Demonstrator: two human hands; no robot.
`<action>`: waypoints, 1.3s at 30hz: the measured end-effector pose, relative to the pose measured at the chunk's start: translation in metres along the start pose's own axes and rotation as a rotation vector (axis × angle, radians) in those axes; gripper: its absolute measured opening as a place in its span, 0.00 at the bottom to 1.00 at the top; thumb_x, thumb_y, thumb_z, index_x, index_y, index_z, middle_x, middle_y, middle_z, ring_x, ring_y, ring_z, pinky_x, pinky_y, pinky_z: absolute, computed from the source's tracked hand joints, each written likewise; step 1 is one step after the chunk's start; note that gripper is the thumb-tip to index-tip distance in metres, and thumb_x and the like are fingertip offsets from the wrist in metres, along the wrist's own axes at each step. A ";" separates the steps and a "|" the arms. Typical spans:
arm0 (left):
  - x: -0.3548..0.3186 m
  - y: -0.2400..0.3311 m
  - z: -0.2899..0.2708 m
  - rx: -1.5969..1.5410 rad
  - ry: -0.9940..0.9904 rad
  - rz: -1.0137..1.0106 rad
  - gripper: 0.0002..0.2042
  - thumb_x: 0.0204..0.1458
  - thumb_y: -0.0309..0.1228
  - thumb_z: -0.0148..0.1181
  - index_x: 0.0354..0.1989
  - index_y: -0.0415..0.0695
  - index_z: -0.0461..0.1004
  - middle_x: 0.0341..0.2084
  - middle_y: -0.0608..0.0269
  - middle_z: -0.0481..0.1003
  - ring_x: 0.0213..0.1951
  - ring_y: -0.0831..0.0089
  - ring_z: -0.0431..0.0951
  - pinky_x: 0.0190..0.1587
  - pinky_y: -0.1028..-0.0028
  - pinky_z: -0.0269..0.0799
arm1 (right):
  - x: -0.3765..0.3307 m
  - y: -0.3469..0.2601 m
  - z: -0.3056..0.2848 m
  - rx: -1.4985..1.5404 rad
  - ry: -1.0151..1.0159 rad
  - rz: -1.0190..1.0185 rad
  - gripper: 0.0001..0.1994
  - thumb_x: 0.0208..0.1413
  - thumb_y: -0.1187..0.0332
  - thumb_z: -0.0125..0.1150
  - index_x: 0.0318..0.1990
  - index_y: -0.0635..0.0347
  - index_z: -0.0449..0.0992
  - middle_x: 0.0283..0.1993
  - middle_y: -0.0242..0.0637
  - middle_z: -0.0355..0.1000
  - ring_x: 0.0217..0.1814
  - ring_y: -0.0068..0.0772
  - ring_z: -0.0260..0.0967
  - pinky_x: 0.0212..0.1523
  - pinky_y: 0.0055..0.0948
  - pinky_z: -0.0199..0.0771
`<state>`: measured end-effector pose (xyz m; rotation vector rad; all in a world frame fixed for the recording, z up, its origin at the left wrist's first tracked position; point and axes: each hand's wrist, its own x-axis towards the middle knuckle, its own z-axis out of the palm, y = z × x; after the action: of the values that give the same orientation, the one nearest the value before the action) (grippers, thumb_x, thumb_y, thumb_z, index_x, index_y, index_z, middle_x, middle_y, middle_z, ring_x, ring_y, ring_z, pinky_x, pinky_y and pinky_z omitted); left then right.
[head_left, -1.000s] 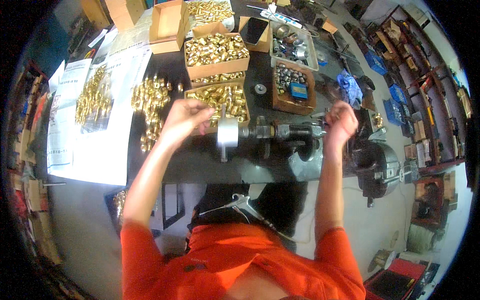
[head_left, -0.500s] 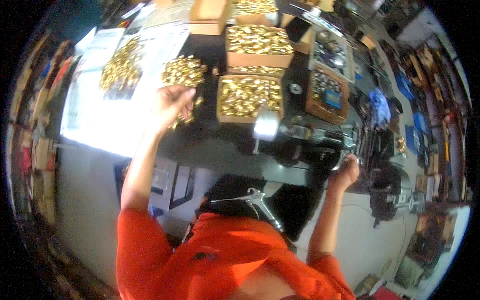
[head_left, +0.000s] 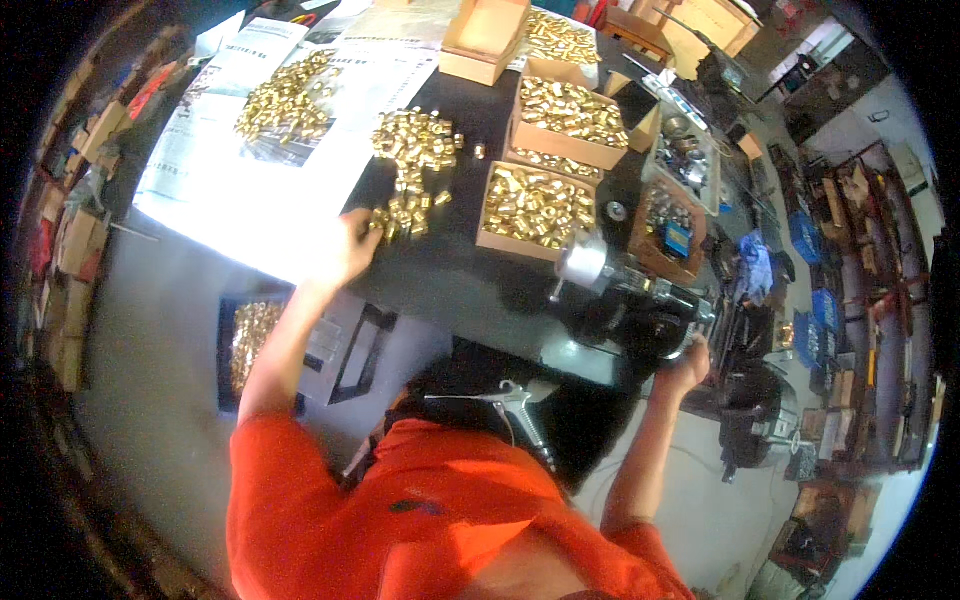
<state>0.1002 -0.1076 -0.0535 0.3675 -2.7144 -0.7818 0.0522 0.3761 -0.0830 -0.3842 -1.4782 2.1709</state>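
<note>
My left hand (head_left: 352,250) is at the near left edge of a loose pile of small brass fittings (head_left: 415,145), fingers curled against the closest pieces. What is pinched in it, if anything, is hidden. On the right, my right hand (head_left: 684,368) is closed round a handle at the near end of a dark bench machine (head_left: 655,300). That machine's round silver head (head_left: 583,260) points left, beside a cardboard box of brass fittings (head_left: 537,205). A second heap of brass pieces (head_left: 288,100) is spread on printed paper sheets (head_left: 250,210).
Another full cardboard box (head_left: 572,110) stands behind the first, with an emptier box (head_left: 485,40) to its left. A brown tray (head_left: 665,230) holds metal parts. Below the table's left edge sits a blue crate (head_left: 228,350) of brass pieces. An air blow gun (head_left: 515,405) lies at my lap.
The view has shifted, moving the table rightward in the picture. My left hand has come back from over the pile to its near left edge. My right hand stays at the machine handle.
</note>
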 end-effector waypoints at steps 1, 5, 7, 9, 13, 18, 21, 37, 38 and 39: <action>-0.003 -0.001 -0.001 -0.016 0.033 0.035 0.07 0.41 0.30 0.58 0.28 0.41 0.73 0.17 0.52 0.71 0.24 0.56 0.74 0.28 0.63 0.68 | -0.002 -0.001 0.000 0.065 -0.025 0.018 0.06 0.49 0.69 0.49 0.25 0.59 0.70 0.17 0.23 0.56 0.16 0.14 0.51 0.14 0.16 0.45; -0.018 0.001 -0.004 0.153 0.124 0.129 0.06 0.41 0.30 0.57 0.26 0.42 0.72 0.19 0.54 0.71 0.25 0.55 0.73 0.29 0.62 0.68 | -0.009 -0.007 0.006 0.023 0.064 0.016 0.06 0.48 0.68 0.49 0.25 0.60 0.69 0.17 0.25 0.57 0.16 0.14 0.51 0.14 0.14 0.46; -0.020 0.002 -0.005 0.158 0.114 0.167 0.06 0.41 0.30 0.58 0.27 0.43 0.72 0.21 0.54 0.72 0.26 0.55 0.73 0.29 0.62 0.68 | -0.007 -0.005 0.002 -0.018 0.069 0.001 0.06 0.48 0.69 0.49 0.25 0.61 0.69 0.17 0.25 0.57 0.16 0.14 0.51 0.14 0.15 0.46; -0.020 -0.002 -0.006 0.147 0.050 0.172 0.06 0.40 0.30 0.58 0.28 0.43 0.72 0.22 0.54 0.72 0.26 0.55 0.73 0.29 0.62 0.68 | -0.007 -0.005 0.001 0.026 0.025 -0.017 0.07 0.49 0.69 0.49 0.25 0.62 0.70 0.17 0.25 0.57 0.15 0.15 0.50 0.15 0.15 0.46; -0.007 -0.001 -0.008 0.098 0.020 0.033 0.06 0.39 0.28 0.59 0.26 0.42 0.72 0.21 0.53 0.73 0.27 0.56 0.74 0.30 0.62 0.69 | -0.006 -0.003 0.001 0.022 0.035 -0.010 0.07 0.50 0.69 0.48 0.26 0.62 0.69 0.16 0.26 0.58 0.15 0.15 0.49 0.14 0.15 0.45; -0.009 -0.008 -0.009 0.039 -0.015 0.054 0.06 0.39 0.28 0.59 0.24 0.40 0.71 0.18 0.52 0.73 0.23 0.57 0.75 0.27 0.65 0.69 | -0.012 -0.006 0.005 0.007 0.059 0.002 0.07 0.50 0.68 0.47 0.26 0.61 0.69 0.18 0.26 0.59 0.15 0.15 0.50 0.15 0.15 0.46; -0.020 -0.005 -0.011 0.002 0.018 0.042 0.06 0.39 0.27 0.60 0.22 0.39 0.70 0.15 0.54 0.71 0.20 0.61 0.73 0.24 0.68 0.67 | -0.010 -0.005 0.001 0.013 0.046 0.008 0.07 0.50 0.68 0.48 0.26 0.61 0.69 0.18 0.25 0.59 0.16 0.14 0.50 0.15 0.14 0.47; 0.005 0.154 0.024 -1.217 -0.531 0.279 0.05 0.48 0.22 0.55 0.32 0.34 0.72 0.21 0.60 0.74 0.24 0.79 0.74 0.27 0.80 0.70 | -0.012 -0.008 -0.002 0.043 0.085 0.062 0.08 0.50 0.67 0.49 0.24 0.60 0.69 0.19 0.26 0.59 0.16 0.17 0.52 0.15 0.15 0.51; 0.006 0.155 0.022 -1.204 -0.549 0.264 0.05 0.48 0.22 0.55 0.32 0.34 0.72 0.21 0.60 0.74 0.23 0.79 0.74 0.27 0.80 0.69 | -0.012 -0.009 -0.003 0.043 0.073 0.049 0.08 0.50 0.67 0.49 0.25 0.60 0.68 0.19 0.26 0.59 0.16 0.17 0.51 0.15 0.15 0.51; 0.006 0.155 0.021 -1.189 -0.569 0.245 0.05 0.48 0.23 0.55 0.31 0.34 0.72 0.21 0.60 0.74 0.22 0.79 0.74 0.26 0.80 0.69 | -0.013 -0.009 -0.005 0.043 0.063 0.040 0.08 0.50 0.67 0.49 0.25 0.60 0.68 0.19 0.26 0.59 0.16 0.17 0.51 0.15 0.15 0.50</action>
<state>0.0628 0.0274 0.0157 -0.5112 -2.0602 -2.4047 0.0679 0.3758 -0.0775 -0.4663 -1.3991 2.1973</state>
